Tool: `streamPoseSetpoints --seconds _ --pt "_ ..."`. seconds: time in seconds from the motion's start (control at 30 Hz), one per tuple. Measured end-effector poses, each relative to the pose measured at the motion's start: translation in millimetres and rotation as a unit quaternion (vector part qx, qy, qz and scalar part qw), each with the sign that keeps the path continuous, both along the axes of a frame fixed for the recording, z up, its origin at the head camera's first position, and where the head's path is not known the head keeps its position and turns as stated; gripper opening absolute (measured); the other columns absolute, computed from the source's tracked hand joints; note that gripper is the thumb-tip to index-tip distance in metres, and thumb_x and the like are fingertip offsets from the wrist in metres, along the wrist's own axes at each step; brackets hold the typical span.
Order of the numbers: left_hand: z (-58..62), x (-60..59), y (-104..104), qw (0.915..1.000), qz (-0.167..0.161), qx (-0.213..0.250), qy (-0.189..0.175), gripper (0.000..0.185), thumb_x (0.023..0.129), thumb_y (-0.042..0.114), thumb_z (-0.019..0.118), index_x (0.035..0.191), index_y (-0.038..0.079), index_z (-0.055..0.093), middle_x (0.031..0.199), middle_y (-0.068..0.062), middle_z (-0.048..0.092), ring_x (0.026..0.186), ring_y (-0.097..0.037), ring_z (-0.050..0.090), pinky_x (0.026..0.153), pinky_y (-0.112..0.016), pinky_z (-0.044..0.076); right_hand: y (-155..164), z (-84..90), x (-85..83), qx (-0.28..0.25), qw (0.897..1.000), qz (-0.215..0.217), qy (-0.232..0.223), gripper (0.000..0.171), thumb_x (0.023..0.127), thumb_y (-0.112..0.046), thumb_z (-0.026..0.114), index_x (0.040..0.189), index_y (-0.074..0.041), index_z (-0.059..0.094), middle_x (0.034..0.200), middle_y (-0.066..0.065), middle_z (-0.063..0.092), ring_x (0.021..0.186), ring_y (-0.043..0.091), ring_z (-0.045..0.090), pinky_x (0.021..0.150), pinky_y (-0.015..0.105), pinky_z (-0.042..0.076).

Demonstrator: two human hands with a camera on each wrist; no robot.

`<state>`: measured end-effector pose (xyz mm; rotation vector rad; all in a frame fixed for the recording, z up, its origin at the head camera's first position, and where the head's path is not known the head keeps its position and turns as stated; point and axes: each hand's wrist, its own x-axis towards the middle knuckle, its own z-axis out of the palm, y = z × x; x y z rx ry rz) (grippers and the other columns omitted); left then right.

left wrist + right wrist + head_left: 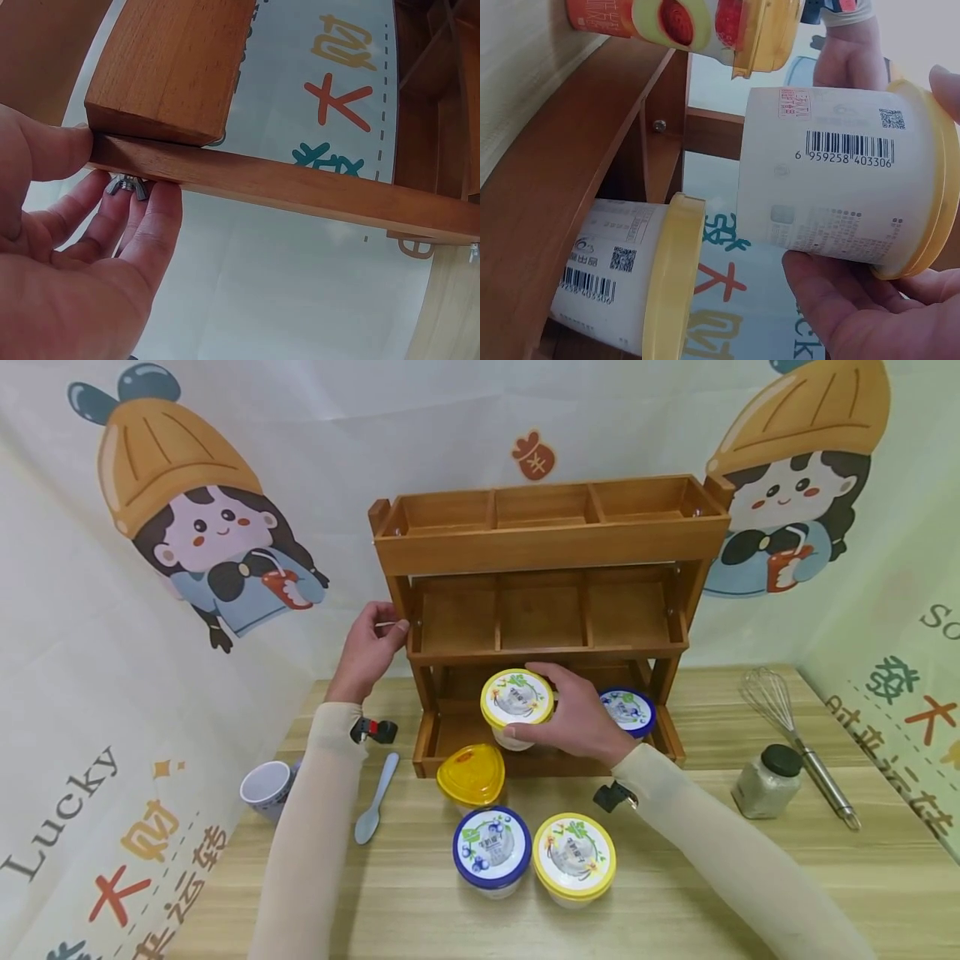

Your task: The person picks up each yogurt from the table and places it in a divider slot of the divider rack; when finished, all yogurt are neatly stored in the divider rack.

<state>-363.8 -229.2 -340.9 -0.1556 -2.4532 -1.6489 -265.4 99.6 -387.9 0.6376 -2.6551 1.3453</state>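
Observation:
A three-tier wooden rack (551,547) stands at the back of the table. My left hand (375,639) grips its left upright; the thumb presses the post's edge (225,176) and the fingers (142,225) curl behind it by a wing nut (126,184). My right hand (561,717) holds a yellow-lidded cup (517,697) by its sides, just in front of the bottom shelf; the cup (832,195) shows a barcode. A blue-lidded cup (628,710) sits on the right of the bottom shelf.
In front of the rack stand a yellow triangular-lidded cup (471,774), a blue-lidded cup (491,847) and a yellow-lidded cup (573,856). A blue spoon (375,797) and a small mug (266,787) lie left; a jar (767,781) and a whisk (795,735) right.

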Motion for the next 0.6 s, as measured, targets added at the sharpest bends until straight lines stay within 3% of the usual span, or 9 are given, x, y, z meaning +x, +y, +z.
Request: streamPoseSetpoints --seconds 0.27,0.6 --pt "-2.4 -1.8 -2.5 0.9999 -0.008 0.006 0.009 0.042 0.109 0.023 0.058 0.145 0.004 0.047 0.144 -0.016 0.052 0.131 -0.028 0.056 0.111 -0.045 0.053 -17.6 0.3 -15.4 0.008 1.000 0.001 -0.001 0.102 0.074 -0.050 0.093 0.156 -0.012 0.047 0.147 0.009 0.059 0.127 0.029 0.060 0.112 0.052 0.051" --pt "0.6 1.0 -0.2 0.9999 -0.010 0.008 0.000 0.044 0.109 0.024 0.058 0.147 0.005 0.046 0.145 -0.014 0.051 0.129 -0.025 0.056 0.112 -0.043 0.053 -43.1 -5.2 -27.1 0.011 0.999 0.022 -0.034 0.101 0.075 -0.050 0.093 0.156 -0.012 0.046 0.143 0.007 0.060 0.123 0.026 0.060 0.112 0.048 0.050"
